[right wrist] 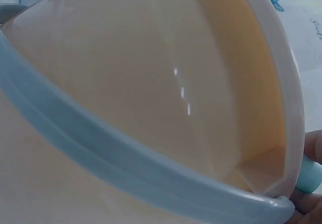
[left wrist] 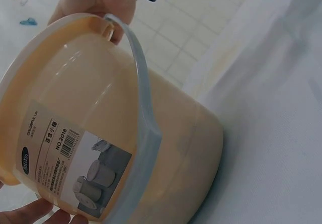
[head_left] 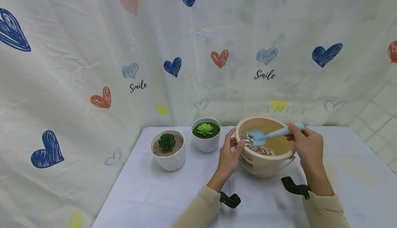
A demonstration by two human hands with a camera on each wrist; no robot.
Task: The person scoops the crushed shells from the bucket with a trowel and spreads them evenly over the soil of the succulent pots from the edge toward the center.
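A beige plastic bucket [head_left: 265,167] with a pale blue-grey handle [left wrist: 143,83] stands on the table, tipped slightly toward me. Mixed small gravel [head_left: 263,150] lies inside it. My left hand [head_left: 228,155] grips the bucket's left rim, thumb at the edge and fingers along the outside. In my right hand [head_left: 308,148] is a light blue hand trowel [head_left: 279,132], held by its handle above the right rim. The trowel's blade is down at the gravel, on the left side of the bucket. A printed label [left wrist: 75,158] covers part of the bucket's wall in the left wrist view.
Left of the bucket stands a white pot [head_left: 206,145] with a light green succulent. Another white pot [head_left: 170,162], with a dark green succulent in brownish filling, sits farther left. A white cloth covers the table [head_left: 149,200]. Behind it hangs a heart-printed curtain [head_left: 192,83].
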